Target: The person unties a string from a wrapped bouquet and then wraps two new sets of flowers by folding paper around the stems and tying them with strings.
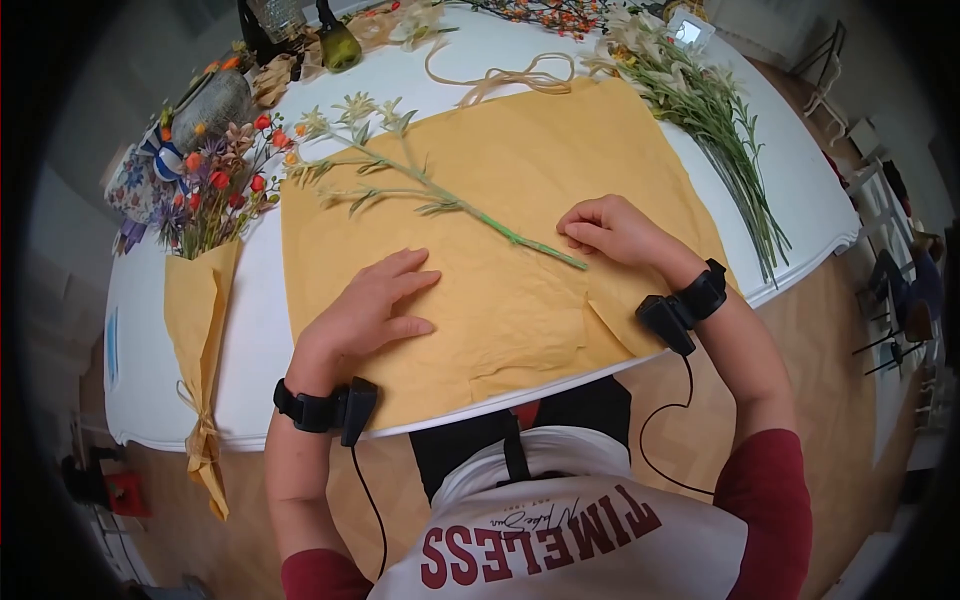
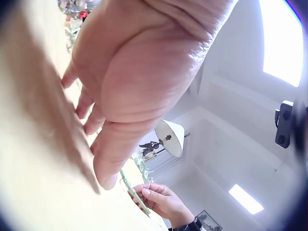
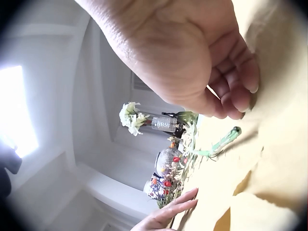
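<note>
A sheet of yellow-brown wrapping paper [image 1: 480,330] covers the middle of the table. Across it, diagonally, lies a flower stem [image 1: 450,197] with pale star-shaped blooms at the upper left and a green cut end at the lower right. My left hand [image 1: 370,305] rests on the paper's left part, palm down, fingers spread and holding nothing. Just beyond the cut end is my right hand [image 1: 622,232], its fingers loosely curled with nothing between them. In the right wrist view the green stem end [image 3: 226,139] lies apart from the right fingertips [image 3: 243,102].
A paper-wrapped bouquet [image 1: 203,300] lies at the left, near a grey vase [image 1: 212,108]. Long-stemmed pale flowers [image 1: 715,135] lie along the right side. Raffia cord [image 1: 515,80] loops behind the paper, and a green bottle [image 1: 339,45] stands at the back.
</note>
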The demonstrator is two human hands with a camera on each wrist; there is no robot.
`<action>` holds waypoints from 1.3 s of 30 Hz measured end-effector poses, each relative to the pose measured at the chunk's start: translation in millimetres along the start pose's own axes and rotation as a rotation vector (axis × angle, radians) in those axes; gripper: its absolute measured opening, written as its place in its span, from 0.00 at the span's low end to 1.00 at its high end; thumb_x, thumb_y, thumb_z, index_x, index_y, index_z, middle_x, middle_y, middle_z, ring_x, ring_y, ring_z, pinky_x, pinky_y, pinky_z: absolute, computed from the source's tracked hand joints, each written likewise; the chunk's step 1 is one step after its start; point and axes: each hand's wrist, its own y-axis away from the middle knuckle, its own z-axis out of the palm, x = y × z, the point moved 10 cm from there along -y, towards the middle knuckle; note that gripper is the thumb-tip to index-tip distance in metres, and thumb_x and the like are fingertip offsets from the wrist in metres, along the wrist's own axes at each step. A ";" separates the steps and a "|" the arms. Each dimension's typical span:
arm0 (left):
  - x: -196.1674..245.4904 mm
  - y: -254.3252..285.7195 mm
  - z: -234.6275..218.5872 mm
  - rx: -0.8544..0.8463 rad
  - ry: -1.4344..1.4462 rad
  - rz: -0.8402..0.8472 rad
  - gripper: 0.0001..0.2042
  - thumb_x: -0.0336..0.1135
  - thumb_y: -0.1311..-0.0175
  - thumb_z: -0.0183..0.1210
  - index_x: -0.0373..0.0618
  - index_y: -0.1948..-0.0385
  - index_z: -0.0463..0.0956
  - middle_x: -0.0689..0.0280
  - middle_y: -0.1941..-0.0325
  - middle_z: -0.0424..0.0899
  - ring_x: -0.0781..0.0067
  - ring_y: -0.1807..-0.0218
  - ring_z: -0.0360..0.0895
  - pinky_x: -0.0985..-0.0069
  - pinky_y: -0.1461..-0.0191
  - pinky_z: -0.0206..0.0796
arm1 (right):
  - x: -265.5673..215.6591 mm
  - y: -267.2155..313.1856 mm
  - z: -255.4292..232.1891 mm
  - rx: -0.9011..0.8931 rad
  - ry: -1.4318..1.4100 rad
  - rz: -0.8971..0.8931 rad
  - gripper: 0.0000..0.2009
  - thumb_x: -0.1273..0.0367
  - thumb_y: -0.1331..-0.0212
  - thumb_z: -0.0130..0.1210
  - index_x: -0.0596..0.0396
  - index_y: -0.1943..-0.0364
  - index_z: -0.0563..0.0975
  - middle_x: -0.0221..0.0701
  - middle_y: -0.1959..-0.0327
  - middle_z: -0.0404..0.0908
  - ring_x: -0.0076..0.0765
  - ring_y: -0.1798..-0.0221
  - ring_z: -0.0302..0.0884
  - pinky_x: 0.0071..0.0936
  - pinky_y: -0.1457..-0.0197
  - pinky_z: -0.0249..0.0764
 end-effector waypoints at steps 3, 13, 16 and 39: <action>24.5 -14.0 -9.3 -0.045 -0.023 0.055 0.27 0.33 0.51 0.62 0.44 0.45 0.68 0.51 0.37 0.63 0.49 0.37 0.61 0.65 0.36 0.54 | 1.8 16.0 -8.7 0.046 -0.001 -0.002 0.08 0.70 0.41 0.52 0.62 0.64 0.78 0.27 0.74 0.78 0.18 0.73 0.71 0.18 0.68 0.70; 70.0 -76.5 17.0 0.068 -0.253 0.157 0.24 0.32 0.41 0.53 0.50 0.40 0.62 0.58 0.34 0.59 0.58 0.32 0.54 0.60 0.33 0.48 | -2.9 56.4 -4.5 0.152 0.234 -0.124 0.09 0.72 0.47 0.54 0.60 0.63 0.78 0.33 0.70 0.80 0.27 0.71 0.76 0.23 0.64 0.72; 65.7 -86.9 27.9 0.037 -0.314 0.119 0.24 0.31 0.42 0.52 0.51 0.40 0.63 0.60 0.34 0.60 0.58 0.32 0.54 0.60 0.33 0.47 | -11.6 63.2 -4.1 0.220 0.362 -0.219 0.10 0.72 0.50 0.54 0.59 0.63 0.78 0.36 0.71 0.79 0.34 0.71 0.76 0.28 0.65 0.72; 68.8 -74.8 20.4 0.219 -0.103 0.170 0.23 0.27 0.48 0.58 0.46 0.47 0.70 0.55 0.44 0.69 0.50 0.38 0.61 0.63 0.37 0.57 | 143.7 178.6 -266.1 1.072 0.841 0.634 0.10 0.66 0.48 0.50 0.54 0.64 0.79 0.42 0.65 0.78 0.52 0.60 0.75 0.43 0.56 0.73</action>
